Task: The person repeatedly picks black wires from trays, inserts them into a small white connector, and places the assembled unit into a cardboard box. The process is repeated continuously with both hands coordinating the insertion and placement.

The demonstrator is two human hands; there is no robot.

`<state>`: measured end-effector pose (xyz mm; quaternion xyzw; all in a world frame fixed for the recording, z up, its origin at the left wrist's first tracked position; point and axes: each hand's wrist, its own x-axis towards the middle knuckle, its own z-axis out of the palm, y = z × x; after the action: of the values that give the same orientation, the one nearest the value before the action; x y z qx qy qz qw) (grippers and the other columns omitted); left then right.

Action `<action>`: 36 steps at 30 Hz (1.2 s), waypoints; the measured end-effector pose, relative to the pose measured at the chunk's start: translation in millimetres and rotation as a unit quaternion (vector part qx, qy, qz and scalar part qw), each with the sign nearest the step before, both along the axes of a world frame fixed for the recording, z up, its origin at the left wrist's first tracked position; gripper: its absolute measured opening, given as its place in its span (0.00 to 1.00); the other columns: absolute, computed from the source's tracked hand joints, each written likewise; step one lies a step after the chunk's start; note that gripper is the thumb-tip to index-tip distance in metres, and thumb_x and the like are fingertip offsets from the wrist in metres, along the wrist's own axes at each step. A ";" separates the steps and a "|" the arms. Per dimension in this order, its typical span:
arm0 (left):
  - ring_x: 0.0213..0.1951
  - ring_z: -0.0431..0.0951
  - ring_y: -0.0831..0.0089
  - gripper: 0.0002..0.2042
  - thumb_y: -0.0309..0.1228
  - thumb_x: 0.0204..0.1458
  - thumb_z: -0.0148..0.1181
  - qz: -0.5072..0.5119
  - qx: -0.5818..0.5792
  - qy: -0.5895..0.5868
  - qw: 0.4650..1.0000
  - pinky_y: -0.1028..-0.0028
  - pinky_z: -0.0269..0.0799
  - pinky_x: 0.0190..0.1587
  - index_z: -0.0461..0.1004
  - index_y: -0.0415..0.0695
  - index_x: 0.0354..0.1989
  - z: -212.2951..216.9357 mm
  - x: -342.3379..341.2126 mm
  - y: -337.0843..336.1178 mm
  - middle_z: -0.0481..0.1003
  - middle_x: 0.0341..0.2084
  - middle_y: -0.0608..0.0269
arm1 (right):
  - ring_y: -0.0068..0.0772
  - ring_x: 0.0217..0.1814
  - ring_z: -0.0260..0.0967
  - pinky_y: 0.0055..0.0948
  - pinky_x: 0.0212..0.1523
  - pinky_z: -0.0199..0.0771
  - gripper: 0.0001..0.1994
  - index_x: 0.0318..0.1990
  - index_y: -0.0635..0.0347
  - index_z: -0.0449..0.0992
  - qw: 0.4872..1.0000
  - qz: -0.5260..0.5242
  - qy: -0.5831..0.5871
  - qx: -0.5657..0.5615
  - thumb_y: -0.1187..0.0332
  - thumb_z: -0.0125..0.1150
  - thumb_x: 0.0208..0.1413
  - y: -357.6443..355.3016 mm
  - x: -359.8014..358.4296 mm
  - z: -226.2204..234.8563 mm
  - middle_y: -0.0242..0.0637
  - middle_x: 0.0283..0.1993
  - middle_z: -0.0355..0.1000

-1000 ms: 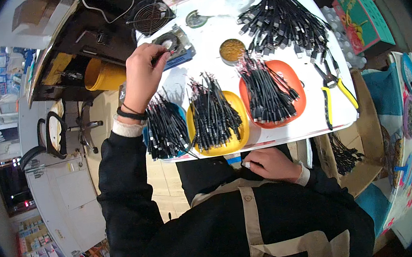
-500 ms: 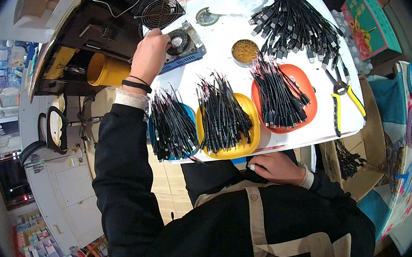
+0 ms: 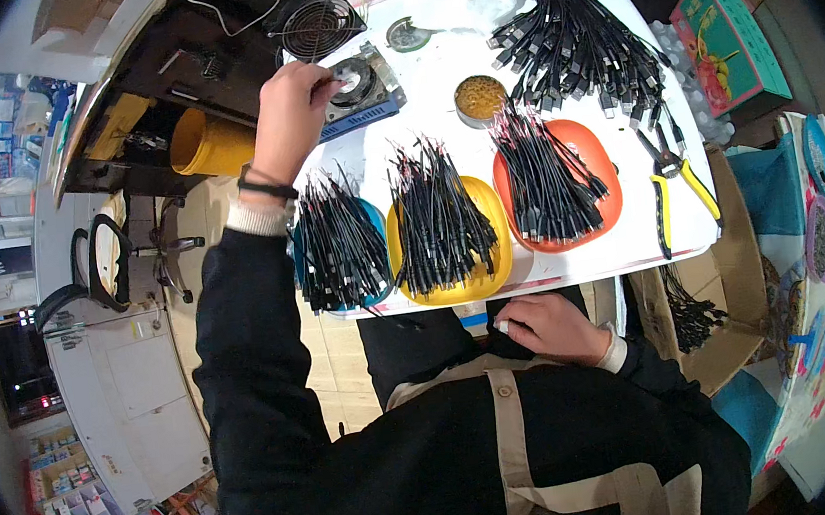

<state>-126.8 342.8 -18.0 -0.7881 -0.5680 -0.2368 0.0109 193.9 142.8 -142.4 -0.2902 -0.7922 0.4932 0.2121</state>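
My left hand (image 3: 291, 115) reaches over the left rear of the white table, its fingers pinched at the edge of a small blue-based device (image 3: 369, 113) with a round metal dish (image 3: 350, 85) on top. Whatever lies between those fingertips is hidden or too small to make out. My right hand (image 3: 553, 327) rests on my lap below the table edge, fingers curled in, a white wrap on one digit. Short black cables with bared ends lie bundled in a blue tray (image 3: 381, 223), a yellow tray (image 3: 502, 266) and an orange tray (image 3: 598, 151) along the near side.
Behind the orange tray stands a round tin (image 3: 480, 99) of brownish stuff. A thick bundle of black USB cables (image 3: 580, 49) spreads over the back right. Yellow-handled pliers (image 3: 678, 179) lie at the right edge, beside a cardboard box (image 3: 733, 324). A fan (image 3: 316, 24) stands at the back left.
My left hand has turned slightly and drawn a little to the left beside the dish. My right hand stays on my lap. The whole view has shifted slightly.
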 end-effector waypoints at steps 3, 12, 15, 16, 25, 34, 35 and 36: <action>0.23 0.71 0.79 0.05 0.25 0.51 0.63 0.036 -0.043 -0.209 0.976 0.79 0.67 0.28 0.78 0.36 0.33 16.7 16.6 -53.1 0.74 0.22 0.67 | 0.48 0.34 0.71 0.37 0.36 0.71 0.07 0.37 0.63 0.74 0.999 0.009 0.046 -0.007 0.70 0.55 0.54 -0.2 -1.4 15.6 0.43 0.33 0.72; 0.21 0.63 0.83 0.06 0.23 0.58 0.55 -0.065 -0.184 -0.768 0.610 0.81 0.59 0.24 0.72 0.33 0.40 39.7 131.9 -211.8 0.69 0.24 0.68 | 0.50 0.59 0.63 0.39 0.58 0.64 0.31 0.62 0.74 0.53 0.972 -0.059 0.212 0.081 0.58 0.54 0.60 -23.0 -44.7 87.1 0.59 0.56 0.63; 0.24 0.66 0.80 0.08 0.24 0.58 0.55 -0.117 -0.205 -0.746 0.623 0.82 0.61 0.27 0.71 0.33 0.43 37.9 164.0 -222.3 0.70 0.25 0.66 | 0.38 0.35 0.71 0.35 0.36 0.71 0.20 0.56 0.73 0.56 0.970 -0.010 0.230 -0.079 0.65 0.47 0.64 -43.4 -24.0 97.4 0.46 0.34 0.70; 0.32 0.73 0.74 0.11 0.25 0.58 0.55 -0.123 -0.187 -0.744 0.629 0.79 0.71 0.36 0.69 0.33 0.48 37.0 170.8 -229.2 0.74 0.34 0.60 | 0.34 0.31 0.73 0.30 0.34 0.73 0.23 0.61 0.72 0.55 0.979 -0.049 0.179 -0.088 0.63 0.44 0.66 -49.9 -9.6 100.9 0.41 0.31 0.70; 0.49 0.74 0.72 0.15 0.26 0.59 0.54 -0.044 -0.153 -0.660 0.734 0.76 0.72 0.48 0.67 0.36 0.54 16.2 114.0 -245.3 0.73 0.47 0.56 | 0.16 0.27 0.55 0.17 0.28 0.55 0.13 0.41 0.58 0.65 0.829 -0.482 0.215 0.185 0.59 0.39 0.69 -76.0 201.6 182.9 0.26 0.26 0.61; 0.31 0.71 0.84 0.09 0.25 0.57 0.56 0.103 -0.116 -0.533 0.832 0.84 0.66 0.35 0.74 0.36 0.44 -40.7 40.6 -262.6 0.76 0.33 0.66 | 0.27 0.17 0.63 0.31 0.20 0.60 0.17 0.30 0.63 0.66 0.835 -0.540 -0.106 0.023 0.58 0.46 0.63 -0.6 289.2 -4.8 0.35 0.17 0.65; 0.32 0.71 0.83 0.09 0.24 0.56 0.57 0.101 -0.116 -0.507 0.848 0.84 0.66 0.36 0.75 0.36 0.44 -44.0 33.8 -261.1 0.76 0.33 0.67 | 0.32 0.16 0.65 0.35 0.19 0.62 0.18 0.30 0.65 0.69 0.804 -0.559 -0.190 -0.071 0.57 0.46 0.63 13.8 289.8 -36.6 0.39 0.15 0.65; 0.33 0.72 0.83 0.09 0.24 0.56 0.57 0.116 -0.086 -0.469 0.871 0.83 0.67 0.37 0.75 0.36 0.43 -47.5 28.1 -258.3 0.75 0.32 0.67 | 0.34 0.16 0.66 0.37 0.19 0.63 0.19 0.29 0.66 0.71 0.804 -0.549 -0.207 -0.101 0.58 0.47 0.62 24.3 287.1 -66.9 0.38 0.14 0.65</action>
<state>-98.7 84.6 -65.5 -0.5108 -0.6117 -0.5258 -0.2974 481.0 167.1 -209.4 -0.7915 -0.4712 0.3000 0.2477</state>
